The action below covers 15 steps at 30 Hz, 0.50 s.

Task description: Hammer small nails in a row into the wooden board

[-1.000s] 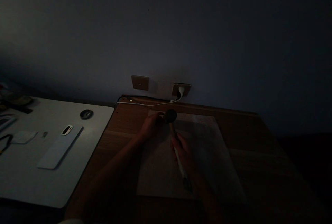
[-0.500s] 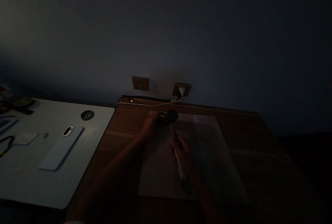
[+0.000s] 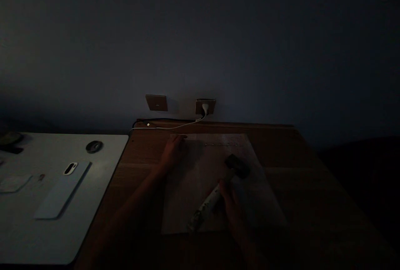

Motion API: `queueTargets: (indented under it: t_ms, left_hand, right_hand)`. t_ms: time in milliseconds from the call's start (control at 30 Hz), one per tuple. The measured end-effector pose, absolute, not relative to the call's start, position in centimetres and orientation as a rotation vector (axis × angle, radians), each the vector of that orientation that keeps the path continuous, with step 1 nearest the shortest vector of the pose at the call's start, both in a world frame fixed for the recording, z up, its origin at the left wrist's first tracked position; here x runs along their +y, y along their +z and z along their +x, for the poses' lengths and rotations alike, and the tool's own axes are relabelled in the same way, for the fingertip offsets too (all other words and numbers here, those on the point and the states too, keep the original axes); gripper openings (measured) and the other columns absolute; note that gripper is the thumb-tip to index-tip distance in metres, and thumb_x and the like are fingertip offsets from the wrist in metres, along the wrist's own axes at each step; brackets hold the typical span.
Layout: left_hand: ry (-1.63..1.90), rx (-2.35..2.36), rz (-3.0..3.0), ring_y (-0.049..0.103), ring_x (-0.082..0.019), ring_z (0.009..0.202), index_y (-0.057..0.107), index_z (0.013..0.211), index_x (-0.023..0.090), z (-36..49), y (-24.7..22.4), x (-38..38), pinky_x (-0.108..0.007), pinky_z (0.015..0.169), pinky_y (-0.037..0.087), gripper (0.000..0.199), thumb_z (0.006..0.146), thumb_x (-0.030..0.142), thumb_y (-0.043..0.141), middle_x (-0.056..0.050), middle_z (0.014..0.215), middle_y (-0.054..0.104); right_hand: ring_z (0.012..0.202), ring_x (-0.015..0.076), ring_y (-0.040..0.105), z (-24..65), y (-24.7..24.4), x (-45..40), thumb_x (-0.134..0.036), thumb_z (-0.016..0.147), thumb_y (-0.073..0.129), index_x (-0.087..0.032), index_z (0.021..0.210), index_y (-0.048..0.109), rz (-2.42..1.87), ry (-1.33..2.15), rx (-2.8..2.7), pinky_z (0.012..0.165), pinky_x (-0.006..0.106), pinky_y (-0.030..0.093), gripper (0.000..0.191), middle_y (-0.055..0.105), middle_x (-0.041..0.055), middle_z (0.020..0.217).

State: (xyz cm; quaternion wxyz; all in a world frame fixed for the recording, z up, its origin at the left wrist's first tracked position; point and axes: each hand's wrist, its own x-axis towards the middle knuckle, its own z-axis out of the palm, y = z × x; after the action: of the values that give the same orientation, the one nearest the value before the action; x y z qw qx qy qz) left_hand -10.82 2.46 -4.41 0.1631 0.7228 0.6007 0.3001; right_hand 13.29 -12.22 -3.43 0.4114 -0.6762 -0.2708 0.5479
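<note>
In dim light, my right hand [image 3: 229, 199] is wrapped round the pale, worn handle of a hammer [image 3: 208, 205]. Its dark head points up and to the right, over a light board [image 3: 190, 191] on the wooden table. My left hand [image 3: 173, 149] rests at the board's back left corner; its fingers are too dark to tell whether they hold anything. A row of several small shiny points [image 3: 220, 144] runs along the board's back part.
A white table [image 3: 103, 174] at the left bears a phone [image 3: 62, 191] and a roll of tape [image 3: 94, 146]. Behind the wooden table [image 3: 134, 178], a white cable [image 3: 168, 128] runs to a wall socket [image 3: 210, 106].
The hammer has swung away from my left hand, its head now further right and nearer, its handle end to the left. The small points have come into sight. The view has shifted slightly.
</note>
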Motion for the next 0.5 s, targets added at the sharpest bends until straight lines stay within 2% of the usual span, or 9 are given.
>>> queueTargets:
  t_ms: [33, 133, 200, 233, 300, 367, 400, 500]
  left_hand:
    - [0.803, 1.817, 2.112, 0.063, -0.026, 0.109, 0.065, 0.124, 0.020, -10.9, -4.0, 1.8, -0.042, 0.097, 0.051, 0.036, 0.088, 0.019, 0.064, -0.011, 0.117, 0.067]
    - [0.547, 2.094, 2.216, 0.060, -0.032, 0.113, 0.064, 0.129, 0.021, -12.0, -2.6, -1.7, -0.050, 0.099, 0.047, 0.039, 0.091, 0.026, 0.063, -0.015, 0.122, 0.064]
    - [0.400, 2.086, 2.298, 0.061, -0.033, 0.113, 0.062, 0.131, 0.022, -13.1, -1.8, -4.9, -0.052, 0.099, 0.046, 0.040, 0.091, 0.022, 0.060, -0.017, 0.129, 0.061]
    - [0.339, 1.992, 2.349, 0.062, -0.032, 0.114, 0.062, 0.131, 0.023, -13.5, -1.5, -6.4, -0.050, 0.098, 0.047, 0.041, 0.091, 0.018, 0.057, -0.017, 0.134, 0.060]
    - [0.292, 1.869, 2.351, 0.062, -0.030, 0.117, 0.066, 0.122, 0.026, -14.1, -1.3, -9.2, -0.045, 0.095, 0.051, 0.038, 0.089, 0.013, 0.054, -0.012, 0.137, 0.060]
    - [0.331, 1.838, 2.266, 0.064, -0.027, 0.114, 0.064, 0.126, 0.028, -13.9, -1.5, -11.0, -0.043, 0.095, 0.052, 0.041, 0.091, 0.013, 0.049, -0.010, 0.140, 0.059]
    - [0.359, 1.837, 2.216, 0.065, -0.027, 0.114, 0.063, 0.127, 0.029, -13.6, -1.7, -11.6, -0.042, 0.096, 0.053, 0.041, 0.091, 0.014, 0.049, -0.008, 0.140, 0.060]
    - [0.424, 1.863, 2.102, 0.064, -0.028, 0.116, 0.062, 0.130, 0.032, -12.2, -2.5, -12.5, -0.042, 0.096, 0.054, 0.044, 0.088, 0.019, 0.054, -0.007, 0.139, 0.059]
  right_hand:
    - [0.074, 0.0237, 0.073, 13.5, -3.3, -12.3, -0.073, 0.071, 0.073, -0.026, 0.096, 0.068, -1.693, 1.402, -0.723, 0.057, 0.031, 0.058, 0.054, 0.074, 0.0038, 0.084]
    - [0.050, 0.0220, 0.066, 14.4, -2.5, -12.5, -0.076, 0.065, 0.075, -0.022, 0.093, 0.068, -1.681, 1.512, -0.841, 0.044, 0.032, 0.053, 0.061, 0.070, 0.0017, 0.068]
    - [0.048, 0.0217, 0.064, 15.3, -2.0, -12.8, -0.077, 0.069, 0.070, -0.021, 0.098, 0.069, -1.691, 1.441, -0.979, 0.044, 0.033, 0.052, 0.063, 0.071, 0.0033, 0.069]
    - [0.055, 0.0235, 0.068, 15.9, -1.8, -13.0, -0.075, 0.074, 0.066, -0.021, 0.100, 0.071, -1.699, 1.342, -1.062, 0.049, 0.035, 0.055, 0.061, 0.074, 0.0060, 0.076]
    - [0.080, 0.0286, 0.075, 17.4, -1.9, -13.6, -0.066, 0.086, 0.059, -0.022, 0.106, 0.073, -1.731, 1.065, -1.260, 0.069, 0.042, 0.062, 0.050, 0.078, 0.0106, 0.093]
    - [0.108, 0.0321, 0.072, 19.2, -2.7, -14.3, -0.054, 0.094, 0.054, -0.025, 0.112, 0.074, -1.732, 0.757, -1.508, 0.094, 0.050, 0.058, 0.039, 0.077, 0.0121, 0.114]
    - [0.117, 0.0330, 0.068, 19.9, -3.2, -14.7, -0.050, 0.096, 0.053, -0.026, 0.116, 0.073, -1.720, 0.602, -1.631, 0.101, 0.053, 0.054, 0.037, 0.075, 0.0119, 0.121]
    - [0.131, 0.0328, 0.059, 21.7, -5.0, -15.4, -0.041, 0.100, 0.050, -0.028, 0.130, 0.068, -1.683, 0.254, -1.883, 0.107, 0.055, 0.049, 0.037, 0.069, 0.0111, 0.136]
